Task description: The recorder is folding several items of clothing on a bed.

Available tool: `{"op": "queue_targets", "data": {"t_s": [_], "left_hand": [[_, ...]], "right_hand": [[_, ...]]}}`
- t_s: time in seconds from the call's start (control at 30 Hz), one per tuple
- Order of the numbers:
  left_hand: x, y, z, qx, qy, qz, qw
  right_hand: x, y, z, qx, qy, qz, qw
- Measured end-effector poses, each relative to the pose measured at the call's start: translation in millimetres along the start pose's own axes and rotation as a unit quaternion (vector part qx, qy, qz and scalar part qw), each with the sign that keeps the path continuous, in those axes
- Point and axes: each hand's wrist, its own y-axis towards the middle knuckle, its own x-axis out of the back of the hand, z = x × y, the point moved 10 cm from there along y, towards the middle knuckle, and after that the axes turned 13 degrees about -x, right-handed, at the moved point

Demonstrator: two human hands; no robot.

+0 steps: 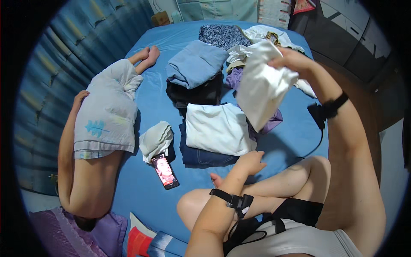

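My right hand [295, 62] is raised over the right side of the bed, its fingers closed on the upper edge of a white garment [265, 85]. The garment hangs down in a loosely folded panel; its exact kind does not show. Low by the near right corner of a folded white garment [218, 128] is my left hand [251, 162], its thumb and fingers a little apart with nothing visible in them. That folded piece lies on folded dark blue jeans [201, 157]. Purple clothing [272, 122] is partly hidden behind the hanging garment.
Behind the jeans, folded light blue clothing [197, 64] rests on black clothing [192, 93]. Loose clothes [224, 36] lie farther back. A phone [165, 172] with a lit screen touches a small grey-white cloth pile [156, 139]. Another person [105, 115] lies along the bed's left side.
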Motion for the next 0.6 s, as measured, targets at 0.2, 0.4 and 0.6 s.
{"op": "queue_targets", "data": {"t_s": [0.2, 0.4, 0.6], "left_hand": [[7, 10, 5, -0.038, -0.024, -0.04, 0.998], [21, 0, 30, -0.016, -0.086, -0.044, 0.995], [43, 33, 4, -0.069, -0.151, -0.088, 0.982]], "right_hand": [[-9, 79, 123, 0.103, -0.021, 0.021, 0.994], [-10, 234, 86, -0.005, 0.046, 0.042, 0.998], [112, 262, -46, -0.036, 0.095, 0.325, 0.94]]}}
